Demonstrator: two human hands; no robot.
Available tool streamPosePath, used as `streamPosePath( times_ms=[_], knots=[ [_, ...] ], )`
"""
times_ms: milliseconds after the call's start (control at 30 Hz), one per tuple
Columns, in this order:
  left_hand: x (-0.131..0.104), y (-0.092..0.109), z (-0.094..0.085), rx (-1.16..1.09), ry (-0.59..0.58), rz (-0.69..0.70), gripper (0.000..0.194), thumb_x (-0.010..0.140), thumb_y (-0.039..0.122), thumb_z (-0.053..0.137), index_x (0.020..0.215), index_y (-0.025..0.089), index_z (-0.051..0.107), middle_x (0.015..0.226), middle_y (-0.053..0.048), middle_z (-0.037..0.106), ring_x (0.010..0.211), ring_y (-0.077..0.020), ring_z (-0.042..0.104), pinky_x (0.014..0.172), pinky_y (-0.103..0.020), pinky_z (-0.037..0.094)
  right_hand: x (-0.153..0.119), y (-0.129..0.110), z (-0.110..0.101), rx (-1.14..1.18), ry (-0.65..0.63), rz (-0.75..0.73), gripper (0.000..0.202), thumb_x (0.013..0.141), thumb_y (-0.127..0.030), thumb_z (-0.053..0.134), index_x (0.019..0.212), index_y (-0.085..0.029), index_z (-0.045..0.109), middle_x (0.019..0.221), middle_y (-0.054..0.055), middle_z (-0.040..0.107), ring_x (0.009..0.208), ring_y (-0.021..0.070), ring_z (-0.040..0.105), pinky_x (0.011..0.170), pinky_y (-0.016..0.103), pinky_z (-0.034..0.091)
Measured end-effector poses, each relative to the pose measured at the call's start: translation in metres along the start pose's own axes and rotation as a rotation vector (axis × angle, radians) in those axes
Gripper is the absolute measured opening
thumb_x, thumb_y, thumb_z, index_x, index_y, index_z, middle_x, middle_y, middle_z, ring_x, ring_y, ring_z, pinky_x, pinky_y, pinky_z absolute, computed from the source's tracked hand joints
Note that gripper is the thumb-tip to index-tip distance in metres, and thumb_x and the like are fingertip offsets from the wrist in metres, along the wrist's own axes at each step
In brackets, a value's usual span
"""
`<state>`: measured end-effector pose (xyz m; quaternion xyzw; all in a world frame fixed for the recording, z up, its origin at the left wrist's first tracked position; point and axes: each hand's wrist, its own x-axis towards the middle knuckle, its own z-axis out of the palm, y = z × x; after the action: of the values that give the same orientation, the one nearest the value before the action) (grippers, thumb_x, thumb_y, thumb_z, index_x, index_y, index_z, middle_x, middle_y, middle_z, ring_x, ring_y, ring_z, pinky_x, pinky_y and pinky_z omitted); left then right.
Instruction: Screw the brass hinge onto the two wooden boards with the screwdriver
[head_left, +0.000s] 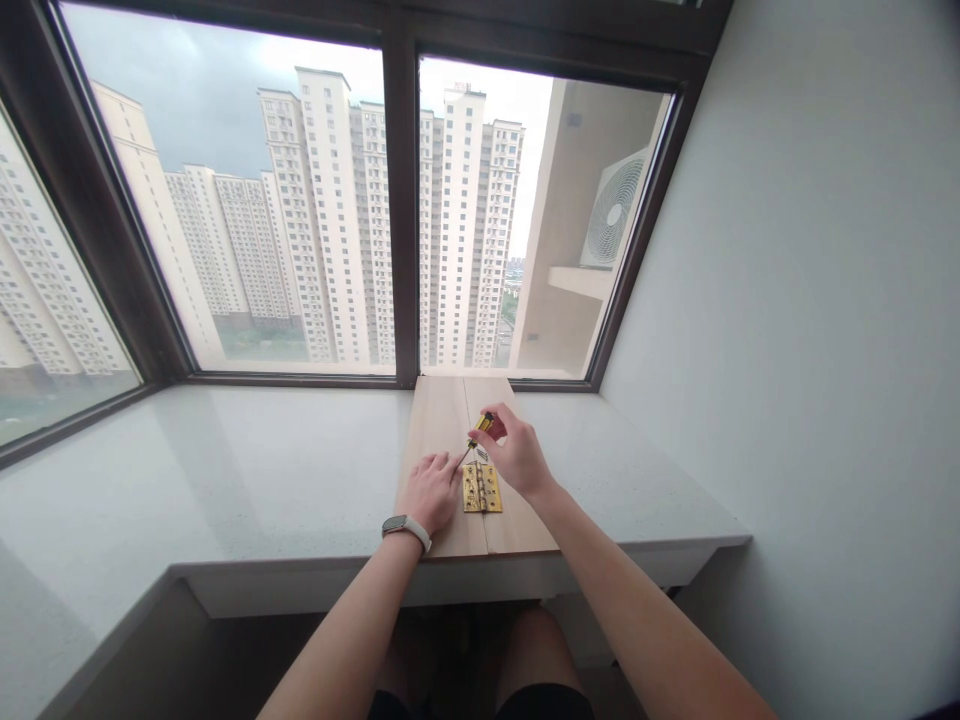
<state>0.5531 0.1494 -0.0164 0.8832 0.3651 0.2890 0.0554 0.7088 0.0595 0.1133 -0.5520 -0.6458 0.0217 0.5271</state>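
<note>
My right hand (517, 450) grips a screwdriver (482, 427) by its yellow and black handle. The shaft slants down and to the left, its tip close to the fingers of my left hand. Lying on the left board, my left hand (431, 492) has its fingers stretched forward; whether it touches the shaft I cannot tell. A gold-coloured hinge (482, 488) lies open across the seam of two light wooden boards (439, 410), just right of my left hand. A few small dark pieces, perhaps screws (481, 455), lie above the hinge.
The boards lie on a white countertop (300, 470) and reach back to the window frame (405, 200). A white wall (787, 300) rises at the right. The counter's front edge (300, 562) runs just before my legs (536, 650).
</note>
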Motion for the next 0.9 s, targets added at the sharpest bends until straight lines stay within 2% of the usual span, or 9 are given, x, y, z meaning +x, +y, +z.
streamPosePath(
  times_ms=[100, 167, 300, 400, 567, 767, 900],
  knots=[
    [-0.001, 0.002, -0.001, 0.022, -0.041, 0.016, 0.049, 0.11, 0.046, 0.03, 0.155, 0.036, 0.047, 0.146, -0.008, 0.058, 0.133, -0.0308, 0.047, 0.108, -0.048, 0.039, 0.004, -0.004, 0.003, -0.037, -0.035, -0.054, 0.025, 0.095, -0.035, 0.071, 0.118, -0.024, 0.066, 0.087, 0.001, 0.073, 0.076, 0.0179, 0.07, 0.08, 0.032, 0.056],
    [-0.001, 0.003, -0.003, 0.025, -0.068, 0.029, 0.049, 0.11, 0.045, 0.03, 0.156, 0.038, 0.046, 0.149, -0.007, 0.056, 0.133, -0.0314, 0.047, 0.108, -0.05, 0.039, 0.006, -0.008, 0.006, -0.058, -0.08, -0.083, 0.027, 0.096, -0.031, 0.071, 0.122, -0.025, 0.067, 0.09, 0.002, 0.074, 0.077, 0.0177, 0.069, 0.081, 0.032, 0.056],
    [-0.001, 0.005, -0.006, 0.03, -0.093, 0.044, 0.044, 0.109, 0.045, 0.032, 0.145, 0.037, 0.056, 0.148, -0.007, 0.055, 0.133, -0.0315, 0.047, 0.109, -0.05, 0.038, 0.01, -0.018, 0.013, -0.093, -0.186, -0.141, 0.031, 0.096, -0.025, 0.071, 0.126, -0.025, 0.069, 0.103, 0.004, 0.076, 0.08, 0.0172, 0.068, 0.081, 0.032, 0.056],
    [0.0, 0.006, -0.007, 0.046, -0.093, 0.044, 0.042, 0.109, 0.047, 0.032, 0.135, 0.034, 0.062, 0.144, -0.008, 0.057, 0.132, -0.0323, 0.047, 0.108, -0.05, 0.038, 0.011, -0.024, 0.016, -0.12, -0.233, -0.175, 0.033, 0.095, -0.023, 0.072, 0.128, -0.025, 0.069, 0.106, 0.006, 0.076, 0.081, 0.0177, 0.068, 0.082, 0.032, 0.055],
    [0.0, 0.006, -0.007, 0.049, -0.102, 0.056, 0.042, 0.109, 0.049, 0.031, 0.125, 0.033, 0.066, 0.143, -0.008, 0.056, 0.128, -0.0323, 0.048, 0.106, -0.051, 0.039, 0.012, -0.026, 0.017, -0.151, -0.244, -0.175, 0.033, 0.097, -0.023, 0.071, 0.13, -0.025, 0.069, 0.106, 0.007, 0.076, 0.082, 0.0184, 0.068, 0.081, 0.031, 0.055],
    [-0.001, 0.004, -0.008, 0.049, -0.117, 0.07, 0.043, 0.109, 0.049, 0.029, 0.137, 0.039, 0.06, 0.147, -0.006, 0.054, 0.13, -0.0328, 0.047, 0.107, -0.053, 0.038, 0.011, -0.019, 0.015, -0.17, -0.228, -0.169, 0.032, 0.098, -0.023, 0.069, 0.13, -0.024, 0.069, 0.105, 0.008, 0.076, 0.084, 0.0192, 0.069, 0.08, 0.031, 0.054],
    [-0.001, 0.002, -0.006, 0.045, -0.122, 0.062, 0.044, 0.109, 0.049, 0.027, 0.138, 0.039, 0.06, 0.151, -0.005, 0.053, 0.133, -0.0334, 0.045, 0.111, -0.053, 0.035, 0.011, -0.014, 0.015, -0.169, -0.201, -0.155, 0.031, 0.098, -0.023, 0.069, 0.129, -0.025, 0.069, 0.106, 0.007, 0.076, 0.082, 0.0188, 0.068, 0.081, 0.032, 0.054]
  ],
)
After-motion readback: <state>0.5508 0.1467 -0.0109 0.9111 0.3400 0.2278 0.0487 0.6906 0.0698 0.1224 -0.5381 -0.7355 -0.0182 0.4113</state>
